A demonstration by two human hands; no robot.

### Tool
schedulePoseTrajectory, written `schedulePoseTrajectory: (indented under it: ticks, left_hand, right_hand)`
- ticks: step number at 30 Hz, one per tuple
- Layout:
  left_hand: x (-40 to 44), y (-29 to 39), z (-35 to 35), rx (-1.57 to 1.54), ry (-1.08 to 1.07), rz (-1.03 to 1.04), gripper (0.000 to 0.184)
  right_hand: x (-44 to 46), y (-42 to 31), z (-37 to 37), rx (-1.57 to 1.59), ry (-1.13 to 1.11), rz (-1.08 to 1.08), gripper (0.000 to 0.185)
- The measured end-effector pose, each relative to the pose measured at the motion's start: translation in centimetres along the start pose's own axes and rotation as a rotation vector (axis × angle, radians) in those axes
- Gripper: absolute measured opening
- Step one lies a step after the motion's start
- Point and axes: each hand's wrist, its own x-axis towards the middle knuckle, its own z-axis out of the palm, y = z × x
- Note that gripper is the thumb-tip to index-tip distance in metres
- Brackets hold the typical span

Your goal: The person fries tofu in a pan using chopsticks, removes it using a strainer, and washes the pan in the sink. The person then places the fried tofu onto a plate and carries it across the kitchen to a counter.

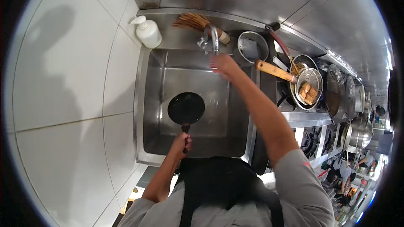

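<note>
A small black frying pan point(186, 108) is held over the basin of a steel sink point(195, 80). My left hand point(182, 143) is wrapped round its dark handle, near the sink's front edge. My right hand point(225, 66) reaches to the faucet point(215, 40), just below the end of its curved spout. Motion blurs those fingers, so I cannot tell whether they are closed or touch the spout. Behind the faucet lies a bamboo brush point(195, 22) with splayed bristles.
A white pump bottle point(148, 32) stands at the sink's back left corner. Right of the faucet is a metal bowl point(253, 47). Further right, a wooden-handled strainer point(310, 86) holds browned food pieces. Stove burners point(311, 141) run along the right, with people working far off.
</note>
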Motion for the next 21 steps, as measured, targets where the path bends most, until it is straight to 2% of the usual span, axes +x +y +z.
schedulePoseTrajectory:
  ticks: [2,4,7,10,12,14,16,18,20,21]
  left_hand:
    - [-2.4,1.1,1.4,0.156,0.086,0.035,0.017]
    - [-3.1,1.5,1.8,0.285,0.124,0.077,0.021]
    - [-1.3,1.2,2.1,0.386,0.103,0.116,0.023]
    - [-1.0,2.3,2.7,0.418,0.107,0.109,0.023]
    - [-1.2,2.7,3.3,0.403,0.122,0.122,0.024]
    - [-1.3,2.9,3.5,0.428,0.100,0.142,0.024]
    - [-1.0,3.0,3.7,0.511,0.107,0.182,0.024]
    - [0.1,3.8,4.6,0.557,0.097,0.202,0.023]
    - [0.8,3.8,5.3,0.567,0.081,0.164,0.023]
    - [1.2,3.7,5.5,0.564,0.072,0.170,0.023]
  right_hand:
    - [1.9,0.3,2.2,0.419,0.004,0.185,0.033]
    - [3.4,-1.0,3.6,0.713,0.020,0.242,0.025]
    - [5.0,-3.8,5.2,0.648,0.113,-0.184,0.014]
    - [0.6,-4.8,5.0,0.372,0.390,-0.023,0.020]
    - [3.4,0.5,5.3,-0.099,0.604,-0.123,0.028]
    - [5.0,2.4,4.0,-0.024,0.370,-0.006,0.031]
    - [9.2,6.2,4.4,0.067,0.283,-0.239,0.026]
    - [10.2,5.5,3.8,0.376,0.157,-0.267,0.025]
    - [7.1,-0.8,2.6,0.908,-0.024,-0.049,0.026]
    - [4.6,-2.3,1.5,0.670,0.029,-0.106,0.027]
